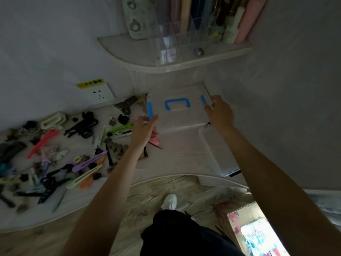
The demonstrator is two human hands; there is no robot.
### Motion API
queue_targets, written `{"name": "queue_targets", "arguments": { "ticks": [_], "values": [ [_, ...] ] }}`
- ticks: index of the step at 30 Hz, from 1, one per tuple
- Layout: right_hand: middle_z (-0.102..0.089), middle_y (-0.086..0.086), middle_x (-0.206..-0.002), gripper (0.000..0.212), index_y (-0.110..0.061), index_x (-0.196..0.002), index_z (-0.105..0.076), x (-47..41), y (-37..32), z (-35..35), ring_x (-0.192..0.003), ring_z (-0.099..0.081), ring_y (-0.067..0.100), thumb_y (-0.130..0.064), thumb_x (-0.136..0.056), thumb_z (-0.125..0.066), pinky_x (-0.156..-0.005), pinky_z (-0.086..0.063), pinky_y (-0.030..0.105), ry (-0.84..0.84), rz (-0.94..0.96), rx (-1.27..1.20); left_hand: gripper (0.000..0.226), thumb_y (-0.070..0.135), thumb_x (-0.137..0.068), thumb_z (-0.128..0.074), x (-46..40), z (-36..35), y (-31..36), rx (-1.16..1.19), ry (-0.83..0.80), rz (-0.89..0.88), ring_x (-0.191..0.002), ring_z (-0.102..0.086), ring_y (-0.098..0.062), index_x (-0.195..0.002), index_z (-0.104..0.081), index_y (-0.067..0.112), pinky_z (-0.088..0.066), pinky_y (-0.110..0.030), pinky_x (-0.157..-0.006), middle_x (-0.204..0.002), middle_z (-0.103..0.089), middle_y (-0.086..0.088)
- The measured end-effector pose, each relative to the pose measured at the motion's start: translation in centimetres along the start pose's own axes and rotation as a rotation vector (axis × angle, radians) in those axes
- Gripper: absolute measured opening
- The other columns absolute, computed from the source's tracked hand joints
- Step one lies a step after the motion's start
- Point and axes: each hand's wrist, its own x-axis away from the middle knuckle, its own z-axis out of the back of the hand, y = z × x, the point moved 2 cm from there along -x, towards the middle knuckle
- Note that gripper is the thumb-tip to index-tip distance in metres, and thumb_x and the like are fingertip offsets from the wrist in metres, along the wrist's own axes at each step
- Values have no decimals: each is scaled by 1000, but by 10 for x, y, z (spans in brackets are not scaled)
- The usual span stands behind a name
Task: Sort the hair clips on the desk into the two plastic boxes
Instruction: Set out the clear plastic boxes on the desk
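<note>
We grip the clear box (181, 109) at its side edges, left hand (145, 129) closed by the blue latch (149, 109), right hand (220, 112) closed opposite. Left of the box, hair clips (55, 154) crowd the desk (175, 156); nearer us it lies bare.

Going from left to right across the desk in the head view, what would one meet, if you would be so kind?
Pile of hair clips → left hand at the blue latch → blue handle on the lidded plastic box → right hand at the box's other side.
</note>
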Motion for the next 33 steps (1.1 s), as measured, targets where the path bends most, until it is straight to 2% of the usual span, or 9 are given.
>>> {"name": "queue_targets", "arguments": {
  "ticks": [5,8,11,15,19,21,24,29,33],
  "values": [
    [-68,15,-105,30,-6,-110,-60,-3,-5,-9,-95,-62,30,-29,-95,-48,-70,-41,28,-60,1,-6,34,44,-97,-38,-6,11,8,-296,47,-101,-45,-62,-12,-75,-45,19,-55,-40,-57,-62,-61,-5],
    [-63,23,-111,31,1,-114,-56,-3,-3,-14,-101,-58,36,-18,-99,-36,-77,-44,36,-84,15,151,34,34,-100,-32,-5,16,5,-246,29,-48,-60,-65,-29,-73,-47,19,-57,-41,-60,-70,-63,-13],
    [-58,23,-122,34,-2,-128,-48,-2,1,-14,-110,-55,36,-9,-97,-37,-89,-44,37,-60,23,145,36,26,-102,-27,-5,23,-2,-295,15,-28,-62,-59,-28,-76,-49,15,-53,-41,-63,-71,-60,-13],
    [-61,19,-110,34,-7,-117,-60,20,-22,-7,-102,-53,36,-19,-86,-54,-89,-42,40,30,511,21,34,28,-100,-33,-3,36,-2,-436,166,-232,-92,-62,-24,-114,-57,9,-48,-37,-76,-104,-64,-9],
    [-59,10,-110,48,-16,-118,-59,51,-38,-30,-101,-53,29,-34,-74,-70,-84,-41,37,-212,834,246,31,21,-98,-43,2,29,4,-81,62,-55,-93,-61,-19,-127,-45,13,-53,-34,-76,-106,-58,-1],
    [-61,11,-106,49,-16,-118,-59,56,-40,-41,-94,-56,30,-29,-72,-74,-77,-43,37,-189,846,292,31,10,-95,-48,1,23,5,149,7,89,-88,-63,-18,-125,-44,13,-54,-29,-73,-105,-60,-3],
    [-63,10,-101,41,-16,-113,-63,59,-43,-42,-89,-58,31,-19,-73,-72,-72,-44,36,-94,869,256,30,4,-94,-47,-1,21,3,166,-1,126,-84,-64,-15,-123,-51,5,-55,-26,-69,-115,-61,-14],
    [-64,5,-107,26,-17,-108,-63,56,-36,-15,-98,-55,22,-18,-82,-61,-81,-36,28,-32,790,35,24,5,-98,-39,7,9,9,312,-55,150,-92,-60,-19,-118,-50,2,-51,-40,-88,-114,-57,-16],
    [-66,6,-105,25,-14,-107,-66,54,-22,5,-99,-51,13,-19,-83,-60,-88,-36,24,41,694,-138,31,7,-98,-38,11,-9,24,366,-69,90,-106,-57,-23,-128,-46,2,-51,-40,-86,-119,-57,-13]
  ]
}}
